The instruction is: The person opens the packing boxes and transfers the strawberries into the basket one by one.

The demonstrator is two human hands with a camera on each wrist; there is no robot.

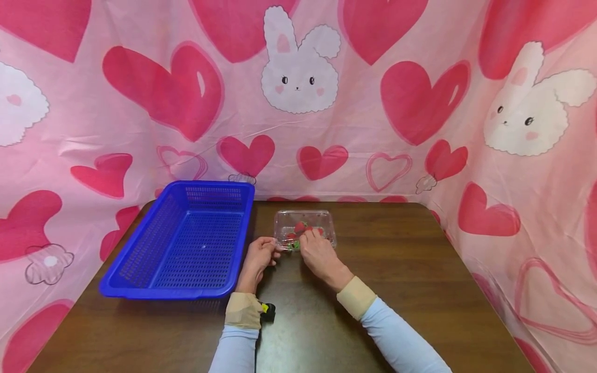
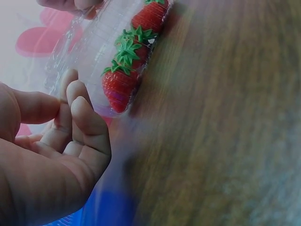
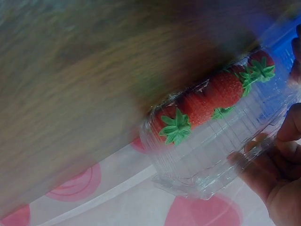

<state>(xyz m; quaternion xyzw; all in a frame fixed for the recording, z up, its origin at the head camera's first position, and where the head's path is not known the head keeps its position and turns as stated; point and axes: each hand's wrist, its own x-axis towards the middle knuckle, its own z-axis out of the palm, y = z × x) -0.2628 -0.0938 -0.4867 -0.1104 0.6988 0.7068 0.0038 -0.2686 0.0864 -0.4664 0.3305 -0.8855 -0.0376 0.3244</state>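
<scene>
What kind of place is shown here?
Probably a staged tabletop set, not a real kitchen: a brown table enclosed by a heart-and-bunny cloth, with only a blue basket and a strawberry box.

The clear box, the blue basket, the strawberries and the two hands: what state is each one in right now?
clear plastic box: on the table, lid closed, strawberries inside.
strawberries: lying inside the box, in a row.
blue basket: upright, nothing inside.
left hand: fingers at the box's left edge.
right hand: fingers curled on the box's front edge.

Bright even light, soft shadows, wide-angle edge bending, blurred wrist views
</scene>
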